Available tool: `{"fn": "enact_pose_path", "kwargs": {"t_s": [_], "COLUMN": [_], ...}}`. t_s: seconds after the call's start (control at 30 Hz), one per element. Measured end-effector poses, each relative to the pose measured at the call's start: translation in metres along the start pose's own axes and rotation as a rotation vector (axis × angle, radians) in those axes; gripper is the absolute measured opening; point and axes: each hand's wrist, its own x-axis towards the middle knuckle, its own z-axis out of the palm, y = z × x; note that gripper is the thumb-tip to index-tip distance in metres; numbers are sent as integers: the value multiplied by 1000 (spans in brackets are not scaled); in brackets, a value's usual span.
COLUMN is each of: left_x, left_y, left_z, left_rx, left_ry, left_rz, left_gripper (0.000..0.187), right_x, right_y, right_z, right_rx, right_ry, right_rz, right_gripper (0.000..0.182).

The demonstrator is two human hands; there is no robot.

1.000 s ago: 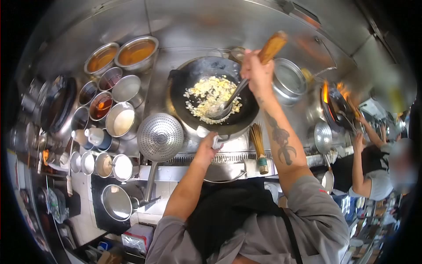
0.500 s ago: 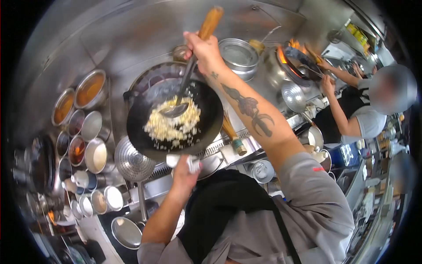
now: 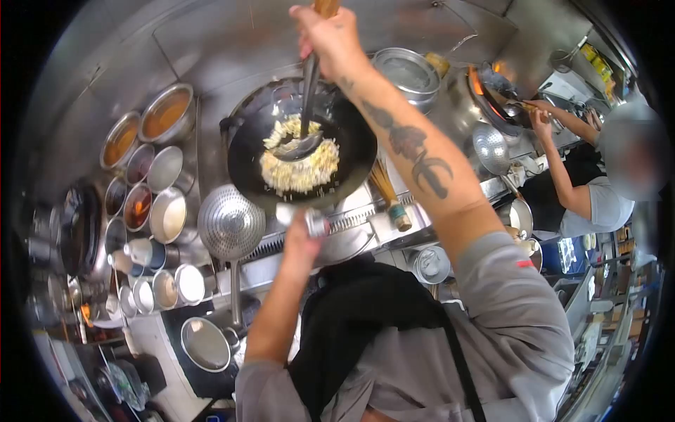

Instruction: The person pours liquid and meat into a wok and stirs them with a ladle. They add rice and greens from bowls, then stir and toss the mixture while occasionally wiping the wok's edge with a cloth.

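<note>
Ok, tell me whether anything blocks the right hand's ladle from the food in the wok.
Nothing visible does. The right hand holds the ladle, its lower end among the food; the left hand is outside the wok.

A: What is the ladle [image 3: 304, 147] in the right hand [image 3: 327, 35] made of?

B: Smooth brown wood at the top of its handle, and grey metal below the hand, with a slight gloss on the bowl.

A: And the wok [image 3: 246, 165] beneath that hand?

B: Dark metal, mostly matt.

A: Around the left hand [image 3: 302, 245]?

B: It grips white cloth [image 3: 318, 225]; to its left, a shiny, perforated metal strainer [image 3: 232, 224]; to its right, a rough-bristled brush [image 3: 384, 187].
</note>
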Motion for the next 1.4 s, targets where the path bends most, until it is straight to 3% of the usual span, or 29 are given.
{"fn": "enact_pose_path", "kwargs": {"t_s": [0.03, 0.13, 0.17, 0.27, 0.3, 0.37, 0.43, 0.53, 0.57, 0.63, 0.7, 0.77, 0.87, 0.97, 1.03, 1.1, 1.23, 1.27, 1.37, 1.4], "left_x": [1, -46, -48, -12, -2, 21, -26, -28, -1, 24, 64, 85, 95, 94, 90, 92, 90, 91, 91, 86], "left_y": [15, 10, 8, 16, 2, -37, -52, -33, -20, 21, 28, 30, 27, 24, 23, 23, 23, 22, 18, 18], "left_z": [12, 35, 30, 22, 8, -44, -41, -27, -28, -4, -11, -11, -13, -18, -14, -18, -18, -21, -22, -17], "left_rx": [24, 108, 71, 15, 13, 34, 160, 129, -41, 138, 92, 85, 124, 123, 90, 110, 107, 109, 77, 73], "left_ry": [-69, 79, -39, -3, -112, 0, 29, 83, 48, 52, -3, -30, -34, 19, 31, -40, 68, 71, 91, 105], "left_rz": [31, -31, -51, -32, 113, 62, -19, 8, 3, 61, 41, 35, 48, 57, 67, 75, 85, 90, 106, 114], "left_gripper": [13, 11, 7, 5, 6, 10, 14, 13, 12, 10, 9, 9, 11, 13, 14, 12, 10, 11, 13, 12], "right_x": [-2, 0, -2, -19, -26, -20, -8, 0, -1, -8, -11, -9, 3, 6, 3, 10, 54, 55, 61, 62], "right_y": [-4, -13, -7, 77, 93, 68, 32, -39, -49, -39, 17, 109, 108, 73, 110, 143, 110, 97, 143, 154], "right_z": [0, -1, -3, -15, -19, -19, -23, -21, -25, -30, -33, -32, -20, -20, -26, -25, -33, -39, -52, -52], "right_rx": [-7, 61, 85, 58, 44, -30, -60, 34, 104, 177, -7, -137, -36, 113, -23, -108, -127, 53, 187, 61], "right_ry": [19, -6, -23, 39, 72, 56, 23, 150, 98, 30, 65, -41, 116, 98, -45, -97, 99, 78, 48, 105], "right_rz": [29, 70, 73, 107, 133, 18, -157, -224, -244, -309, -221, -6, 58, -47, -63, 107, 82, 83, 12, 152], "right_gripper": [21, 19, 18, 18, 19, 22, 25, 28, 28, 27, 27, 28, 29, 32, 31, 30, 25, 26, 27, 27]}}
